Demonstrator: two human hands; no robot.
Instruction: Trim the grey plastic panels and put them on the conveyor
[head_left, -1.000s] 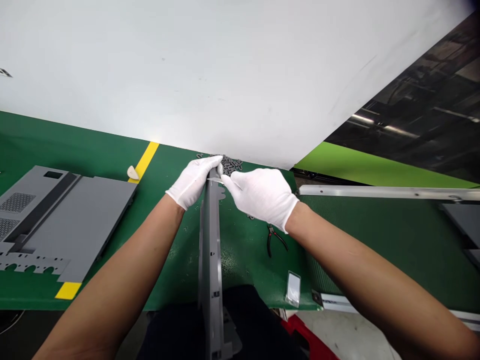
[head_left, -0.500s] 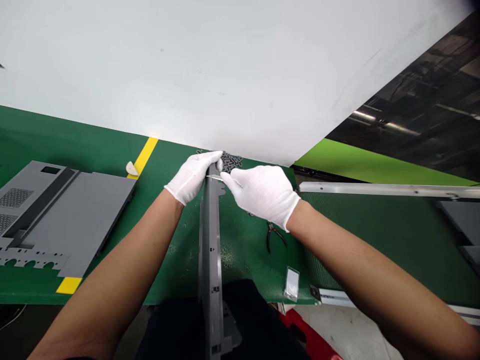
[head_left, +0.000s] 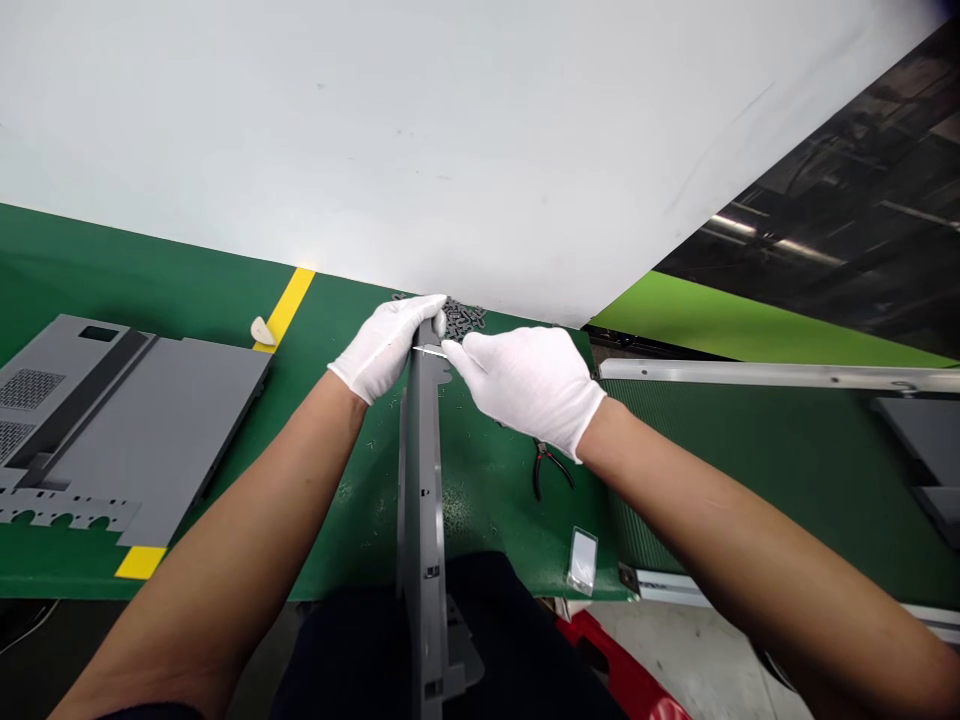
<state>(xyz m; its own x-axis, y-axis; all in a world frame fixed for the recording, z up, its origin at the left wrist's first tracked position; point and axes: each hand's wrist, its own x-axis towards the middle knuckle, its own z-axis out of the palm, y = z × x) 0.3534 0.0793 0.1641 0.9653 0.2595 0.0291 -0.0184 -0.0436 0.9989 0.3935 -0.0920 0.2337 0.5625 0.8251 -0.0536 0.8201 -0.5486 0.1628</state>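
A grey plastic panel (head_left: 429,450) stands on edge in front of me, its near end reaching down over my lap. At its far end my left hand (head_left: 390,345), in a white glove, is closed around the top corner. My right hand (head_left: 529,380), also gloved in white, is closed on a knife (head_left: 430,351) with a thin pale blade. The blade lies across the panel's narrow edge, just below my left fingers; the handle is hidden in my fist.
A pile of small grey plastic bits (head_left: 465,318) lies behind the hands. Red-and-black cutters (head_left: 551,467) and a small clear-and-white case (head_left: 583,562) rest on the green table (head_left: 330,560). Another grey panel (head_left: 180,400) lies left, near a whitish lump (head_left: 261,331). A conveyor (head_left: 750,460) runs right.
The blade has shifted very slightly on the panel's edge, with more of it showing. Both hands keep their hold, and the whole view has moved a little.
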